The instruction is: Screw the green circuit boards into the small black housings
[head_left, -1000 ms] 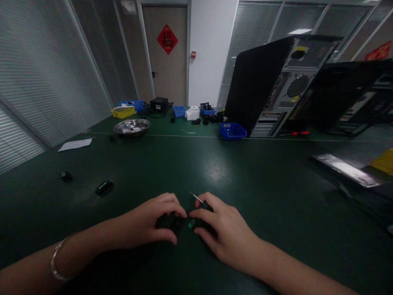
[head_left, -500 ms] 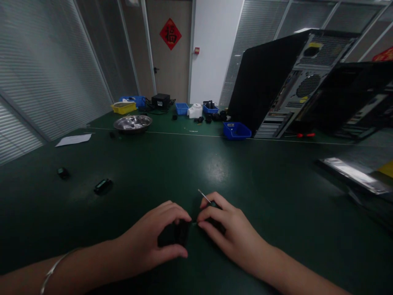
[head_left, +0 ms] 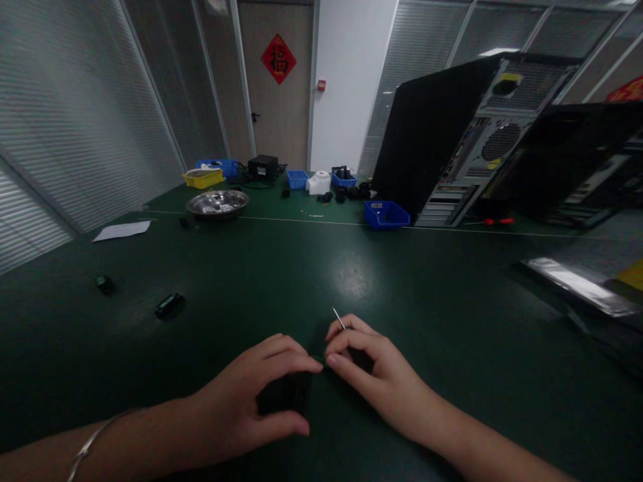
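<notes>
You're spanning dark box (head_left: 297, 392) with left hand (head_left: 251, 381) (likely light, stiff; take sides), clamping unclear; right hand (head_left: 372, 363) gripping thin tool (head_left: 338, 318).

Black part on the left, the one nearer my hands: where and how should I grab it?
Probably pinch the black part across its two long sides, near the middle, coming from above with the left hand. It is longer than wide, slants away to the right and has nothing against it, and that hand is nearer.
</notes>
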The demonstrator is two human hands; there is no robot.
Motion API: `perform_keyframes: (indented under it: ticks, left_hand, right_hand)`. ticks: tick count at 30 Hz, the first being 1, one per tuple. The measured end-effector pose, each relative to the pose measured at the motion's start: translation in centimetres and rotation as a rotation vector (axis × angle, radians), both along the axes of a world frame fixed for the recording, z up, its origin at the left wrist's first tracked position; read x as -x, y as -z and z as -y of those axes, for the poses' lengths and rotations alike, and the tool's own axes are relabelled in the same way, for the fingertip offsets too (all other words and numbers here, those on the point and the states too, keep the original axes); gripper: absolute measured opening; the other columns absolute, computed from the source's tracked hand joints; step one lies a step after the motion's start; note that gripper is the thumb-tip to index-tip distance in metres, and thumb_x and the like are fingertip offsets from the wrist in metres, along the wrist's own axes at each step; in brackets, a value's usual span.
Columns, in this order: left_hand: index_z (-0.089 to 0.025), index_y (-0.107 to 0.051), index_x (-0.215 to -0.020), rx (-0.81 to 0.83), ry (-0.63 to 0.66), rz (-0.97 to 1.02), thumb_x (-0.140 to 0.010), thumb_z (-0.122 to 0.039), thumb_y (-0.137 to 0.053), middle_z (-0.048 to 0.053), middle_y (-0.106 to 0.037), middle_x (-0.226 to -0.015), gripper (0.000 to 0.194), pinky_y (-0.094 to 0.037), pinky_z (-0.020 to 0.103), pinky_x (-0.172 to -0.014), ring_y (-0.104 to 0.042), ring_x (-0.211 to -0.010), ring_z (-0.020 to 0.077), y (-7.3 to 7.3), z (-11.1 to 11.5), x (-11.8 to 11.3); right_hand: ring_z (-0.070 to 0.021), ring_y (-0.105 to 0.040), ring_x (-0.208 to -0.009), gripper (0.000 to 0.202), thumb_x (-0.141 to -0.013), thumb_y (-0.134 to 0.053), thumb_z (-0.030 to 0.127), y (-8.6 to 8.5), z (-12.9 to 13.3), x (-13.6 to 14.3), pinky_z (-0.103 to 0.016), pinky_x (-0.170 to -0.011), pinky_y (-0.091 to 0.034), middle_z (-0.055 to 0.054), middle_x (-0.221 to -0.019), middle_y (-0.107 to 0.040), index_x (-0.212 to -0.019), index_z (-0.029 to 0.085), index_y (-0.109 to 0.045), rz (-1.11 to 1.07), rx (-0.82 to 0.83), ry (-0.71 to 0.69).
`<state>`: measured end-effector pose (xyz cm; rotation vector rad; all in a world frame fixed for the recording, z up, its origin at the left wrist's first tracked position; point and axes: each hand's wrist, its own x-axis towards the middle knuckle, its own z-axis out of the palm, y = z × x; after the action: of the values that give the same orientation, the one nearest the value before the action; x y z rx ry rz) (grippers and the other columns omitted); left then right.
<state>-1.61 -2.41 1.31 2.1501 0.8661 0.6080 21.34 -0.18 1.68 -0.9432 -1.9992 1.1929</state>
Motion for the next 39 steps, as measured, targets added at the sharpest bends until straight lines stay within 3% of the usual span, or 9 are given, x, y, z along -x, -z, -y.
perform_keyframes:
  ticks: [6, 13, 18, 23, 27, 39]
  left_hand:
    - [-0.026, -0.057, -0.12, -0.005, 0.029, 0.049, -0.08, -0.028, -0.074, 0.008, -0.063, -0.113, 0.044, -0.05, 0.036, -0.089, -0.059, -0.103, 0.0226, 0.2, 0.0, 0.1]
    - [-0.028, -0.055, -0.121, -0.058, 0.081, 0.098, -0.079, -0.024, -0.075, 0.007, -0.065, -0.111, 0.046, -0.05, 0.036, -0.088, -0.06, -0.101, 0.0223, -0.2, 0.1, 0.1]
    - [-0.03, -0.056, -0.119, -0.115, 0.123, 0.102, -0.081, -0.023, -0.073, 0.006, -0.063, -0.113, 0.042, -0.05, 0.034, -0.087, -0.059, -0.101, 0.0216, -0.2, 0.1, 0.2]
    - [-0.036, -0.045, -0.135, -0.152, 0.148, 0.097, -0.08, -0.03, -0.075, 0.007, -0.063, -0.118, 0.064, -0.05, 0.033, -0.087, -0.059, -0.101, 0.0215, 0.5, 0.0, 0.4]
    - [-0.036, -0.047, -0.134, -0.146, 0.164, 0.068, -0.079, -0.032, -0.076, 0.007, -0.064, -0.116, 0.063, -0.05, 0.033, -0.087, -0.059, -0.1, 0.0217, 0.6, 0.0, 0.5]
    - [-0.038, -0.037, -0.137, -0.186, 0.096, 0.078, -0.082, -0.027, -0.073, 0.005, -0.059, -0.119, 0.067, -0.05, 0.031, -0.087, -0.058, -0.102, 0.0201, 0.4, 0.3, 0.4]
  right_hand:
    - [-0.0125, -0.052, -0.076, 0.007, -0.091, -0.061, 0.016, 0.2, 0.1, -0.1, -0.027, -0.07, -0.046, -0.004, -0.101, -0.056, -0.09, 0.019, -0.068, -0.054, 0.037, -0.055]
    - [-0.0174, -0.056, -0.092, 0.004, -0.089, -0.063, 0.018, -0.1, 0.3, -0.1, -0.033, -0.083, -0.047, -0.004, -0.098, -0.059, -0.09, 0.019, -0.067, -0.108, 0.05, -0.11]
    - [-0.0156, -0.056, -0.084, 0.016, -0.085, -0.069, 0.018, -0.3, 0.7, -0.3, -0.03, -0.075, -0.048, -0.003, -0.098, -0.057, -0.1, 0.021, -0.063, -0.111, 0.057, -0.131]
    - [-0.0173, -0.057, -0.087, 0.014, -0.087, -0.065, 0.016, -0.5, 0.9, -0.3, -0.031, -0.076, -0.048, -0.004, -0.097, -0.058, -0.101, 0.019, -0.064, -0.089, -0.034, -0.155]
    - [-0.0171, -0.058, -0.086, 0.019, -0.085, -0.061, 0.008, -0.4, 1.0, -0.2, -0.03, -0.075, -0.048, -0.004, -0.097, -0.06, -0.099, 0.02, -0.066, -0.08, -0.108, -0.152]
    - [-0.0183, -0.059, -0.089, 0.031, -0.08, -0.058, 0.0, -0.2, 0.9, -0.2, -0.032, -0.08, -0.049, -0.003, -0.097, -0.06, -0.103, 0.021, -0.063, -0.048, -0.082, -0.112]
